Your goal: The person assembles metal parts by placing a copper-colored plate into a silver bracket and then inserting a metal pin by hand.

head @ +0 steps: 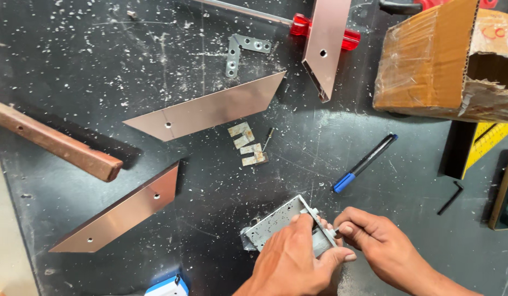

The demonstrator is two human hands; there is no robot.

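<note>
Grey metal bracket (pixel 276 226) lies at near centre of black counter (pixel 210 186), long axis running near-left to far-right. Left hand (pixel 298 257) clamped over it from near side; right hand (pixel 374 241) pinches its right end. Blue marker (pixel 365 163) lies beyond, apart.

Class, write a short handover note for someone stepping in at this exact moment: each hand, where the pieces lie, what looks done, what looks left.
Left hand: clamped over the grey metal bracket on the black bench.
Right hand: pinching a small part at the bracket's right edge; what it holds is hidden.
Three mitre-cut aluminium profiles, holes already drilled: one mid-bench, one lower left, one at the top.
An L-shaped corner bracket, small flat plates and a blue marker lie loose.
Done: cutting, drilling. Left: profiles lie apart, not joined.
</note>
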